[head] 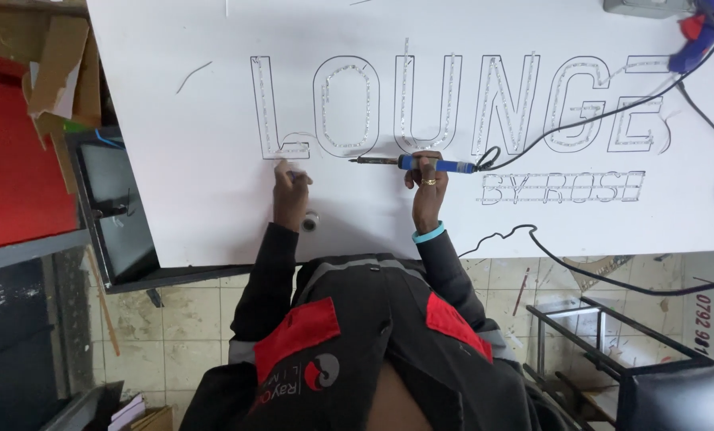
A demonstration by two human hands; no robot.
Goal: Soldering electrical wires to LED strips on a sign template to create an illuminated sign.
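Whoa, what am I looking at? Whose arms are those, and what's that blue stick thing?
There is just one picture, taken by a camera on a person's head, looking down. So you see what they see: their own dark jacket at the bottom and both arms reaching out.

In front lies a big white board with large outlined letters drawn on it, with sparkly strips inside them.

The right hand grips a soldering iron, a pen-shaped tool with a blue handle and a metal tip. A black cable runs from it across the board.

The left hand rests by the first letter, pinching something too small to make out.

A blue glue gun lies in the far corner.
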